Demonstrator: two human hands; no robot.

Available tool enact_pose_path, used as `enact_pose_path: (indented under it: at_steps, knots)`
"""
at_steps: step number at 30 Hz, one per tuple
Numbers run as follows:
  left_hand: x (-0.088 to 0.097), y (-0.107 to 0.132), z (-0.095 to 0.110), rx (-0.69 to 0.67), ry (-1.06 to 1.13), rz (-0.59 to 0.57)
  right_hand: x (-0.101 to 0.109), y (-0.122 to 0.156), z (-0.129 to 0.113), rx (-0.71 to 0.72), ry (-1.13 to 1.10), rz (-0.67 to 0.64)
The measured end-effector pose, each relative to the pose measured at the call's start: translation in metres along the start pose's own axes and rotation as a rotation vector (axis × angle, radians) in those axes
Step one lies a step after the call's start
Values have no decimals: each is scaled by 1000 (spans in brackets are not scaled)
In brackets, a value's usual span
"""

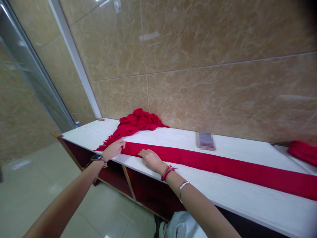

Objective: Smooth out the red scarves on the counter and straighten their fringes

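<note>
Two hands, both on one long red scarf [223, 167] stretched along the white bench [237, 198]. The right hand [151, 159] lies flat and loose on it. The left hand [114, 148] is curled over its end, can't tell if it's pinching. One crumpled red heap [138, 122] sits just behind, one more red cloth [303, 151] far right, and one blurred small thing [205, 140] by the wall [210, 66].

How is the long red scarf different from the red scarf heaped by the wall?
The long scarf lies flat and stretched out; the heaped scarf is crumpled. The long scarf runs along the shelf under the right hand; the heaped scarf sits against the wall. Both are red.
</note>
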State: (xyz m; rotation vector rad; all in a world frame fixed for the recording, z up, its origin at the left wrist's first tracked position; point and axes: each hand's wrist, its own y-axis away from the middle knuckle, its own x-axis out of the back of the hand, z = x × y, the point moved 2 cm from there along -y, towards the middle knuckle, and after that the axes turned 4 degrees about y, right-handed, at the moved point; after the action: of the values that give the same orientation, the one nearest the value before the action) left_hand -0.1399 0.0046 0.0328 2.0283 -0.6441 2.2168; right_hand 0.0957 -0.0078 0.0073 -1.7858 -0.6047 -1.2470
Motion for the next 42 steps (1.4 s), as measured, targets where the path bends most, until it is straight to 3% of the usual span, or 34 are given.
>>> enact_pose_path:
  at_steps: [4,7,10,13,18,20,23,27,29,31,34,38,42]
  knots:
    - [-25,-24,55,-1,57,25,17,15,21,-299,47,104]
    - [-44,-32,82,89,46,-127,27,36,43,-466,76,-3]
    - [-51,-33,88,130,-1,-211,33,65,62,-488,103,-142]
    - [-51,-31,84,113,-28,-235,44,105,80,-507,159,-171]
    - [-44,-35,75,94,-70,-276,88,195,117,-636,290,-237]
    - [-41,-45,84,102,-124,-283,107,228,130,-728,318,-282]
    - [-38,-74,134,43,-149,-180,122,254,140,-820,330,-292]
    - [-50,-111,247,-184,47,-28,120,252,140,-767,337,-230]
    - [-64,-120,290,-265,81,-68,119,255,144,-736,349,-217]
    - [-78,-123,310,-311,65,-111,124,272,152,-723,389,-217]
    - [-92,-124,309,-354,24,-105,143,323,173,-757,477,-235]
    - [-93,-125,300,-366,15,-100,175,398,202,-863,563,-308]
    - [-89,-125,305,-361,17,-104,196,438,213,-1014,543,-274]
